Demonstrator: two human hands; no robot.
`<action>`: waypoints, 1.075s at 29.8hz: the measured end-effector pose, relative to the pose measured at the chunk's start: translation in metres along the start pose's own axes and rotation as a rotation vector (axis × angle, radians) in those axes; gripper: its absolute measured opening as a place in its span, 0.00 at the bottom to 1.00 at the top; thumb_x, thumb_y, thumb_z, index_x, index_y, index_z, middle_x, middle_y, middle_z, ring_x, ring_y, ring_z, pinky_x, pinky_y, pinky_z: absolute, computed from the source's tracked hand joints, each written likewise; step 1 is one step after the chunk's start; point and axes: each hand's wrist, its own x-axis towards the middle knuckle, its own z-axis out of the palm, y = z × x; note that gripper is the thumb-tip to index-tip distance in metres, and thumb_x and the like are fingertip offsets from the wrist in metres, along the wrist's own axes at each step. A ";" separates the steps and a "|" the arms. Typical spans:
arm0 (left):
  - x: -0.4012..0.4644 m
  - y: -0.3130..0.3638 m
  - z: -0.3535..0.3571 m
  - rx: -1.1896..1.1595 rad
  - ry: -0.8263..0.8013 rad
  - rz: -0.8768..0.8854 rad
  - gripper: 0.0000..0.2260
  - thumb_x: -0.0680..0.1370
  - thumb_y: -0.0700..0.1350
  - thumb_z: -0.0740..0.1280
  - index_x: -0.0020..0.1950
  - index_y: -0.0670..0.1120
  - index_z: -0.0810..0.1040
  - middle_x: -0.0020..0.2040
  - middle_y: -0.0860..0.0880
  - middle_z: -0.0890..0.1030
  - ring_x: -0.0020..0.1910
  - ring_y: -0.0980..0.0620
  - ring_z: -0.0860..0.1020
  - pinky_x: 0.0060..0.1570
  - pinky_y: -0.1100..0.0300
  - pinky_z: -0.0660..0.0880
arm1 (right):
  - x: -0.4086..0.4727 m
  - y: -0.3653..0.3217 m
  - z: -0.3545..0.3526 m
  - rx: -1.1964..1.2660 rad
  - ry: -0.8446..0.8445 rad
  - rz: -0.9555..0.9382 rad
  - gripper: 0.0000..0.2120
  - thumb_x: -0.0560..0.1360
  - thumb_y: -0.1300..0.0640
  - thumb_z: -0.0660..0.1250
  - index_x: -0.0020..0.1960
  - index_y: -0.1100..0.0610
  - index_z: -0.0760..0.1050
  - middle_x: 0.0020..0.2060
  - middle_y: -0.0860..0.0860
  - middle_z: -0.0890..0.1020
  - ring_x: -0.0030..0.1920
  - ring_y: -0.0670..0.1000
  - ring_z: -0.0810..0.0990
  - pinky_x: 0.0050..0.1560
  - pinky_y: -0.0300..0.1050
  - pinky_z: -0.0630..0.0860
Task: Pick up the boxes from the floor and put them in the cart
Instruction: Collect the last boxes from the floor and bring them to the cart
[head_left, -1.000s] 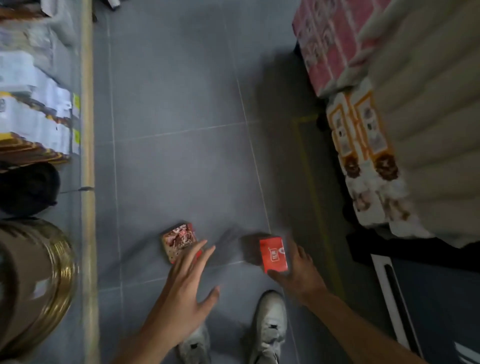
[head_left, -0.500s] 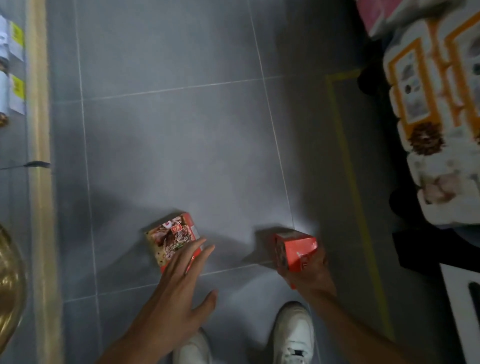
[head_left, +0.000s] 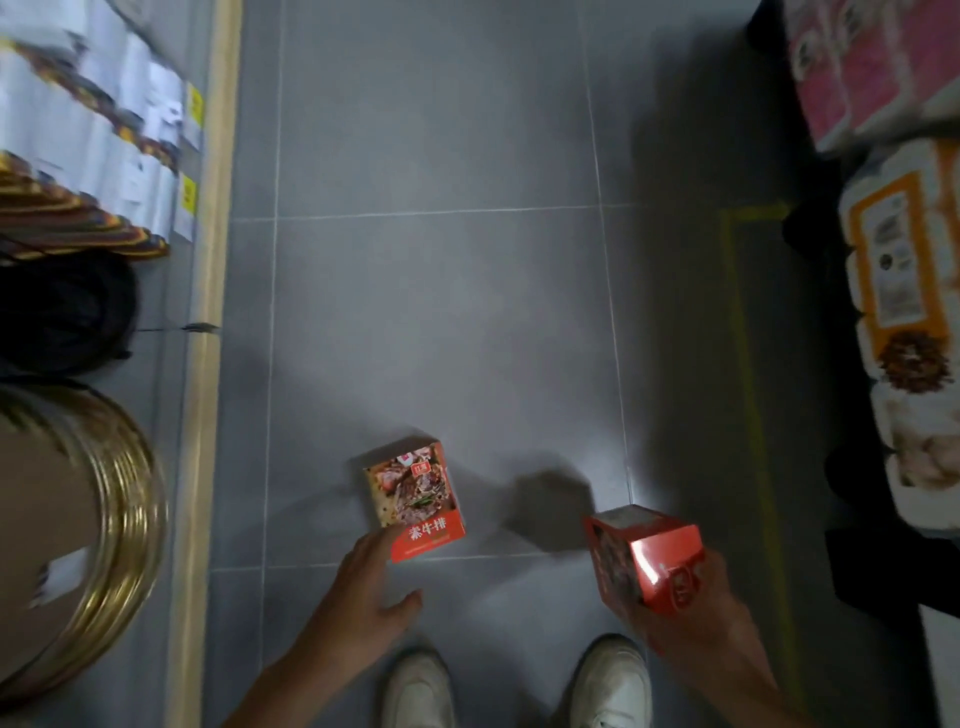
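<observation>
now your right hand (head_left: 691, 618) grips the red box (head_left: 644, 561), lifted off the grey tile floor (head_left: 441, 312) (shadow beneath); your left hand (head_left: 358, 608), fingers spread, touches the food-printed box (head_left: 415, 499) lying there.

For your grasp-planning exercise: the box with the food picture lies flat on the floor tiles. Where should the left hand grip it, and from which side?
Grip the food-picture box across its two long side edges, coming down from above. It lies flat, broad face up; the left hand already touches its near corner.
</observation>
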 end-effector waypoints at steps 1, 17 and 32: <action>0.003 -0.002 -0.001 -0.077 0.024 -0.076 0.37 0.63 0.64 0.66 0.70 0.56 0.65 0.68 0.51 0.71 0.70 0.53 0.69 0.65 0.66 0.62 | 0.000 -0.002 0.000 0.016 0.002 -0.002 0.36 0.61 0.34 0.78 0.60 0.41 0.63 0.50 0.52 0.81 0.53 0.61 0.82 0.54 0.49 0.74; 0.116 -0.046 0.026 -0.684 0.276 -0.470 0.59 0.41 0.70 0.82 0.69 0.53 0.70 0.57 0.51 0.83 0.51 0.48 0.84 0.54 0.46 0.81 | 0.050 -0.043 0.050 0.078 -0.044 -0.372 0.52 0.53 0.52 0.88 0.71 0.41 0.65 0.46 0.38 0.78 0.44 0.48 0.83 0.45 0.48 0.82; 0.110 -0.024 0.070 -0.642 0.559 -0.202 0.57 0.48 0.54 0.86 0.73 0.60 0.65 0.67 0.53 0.78 0.64 0.51 0.79 0.65 0.45 0.76 | 0.042 -0.038 0.021 0.122 -0.035 -0.333 0.48 0.56 0.51 0.87 0.69 0.43 0.65 0.43 0.38 0.76 0.40 0.44 0.79 0.43 0.46 0.78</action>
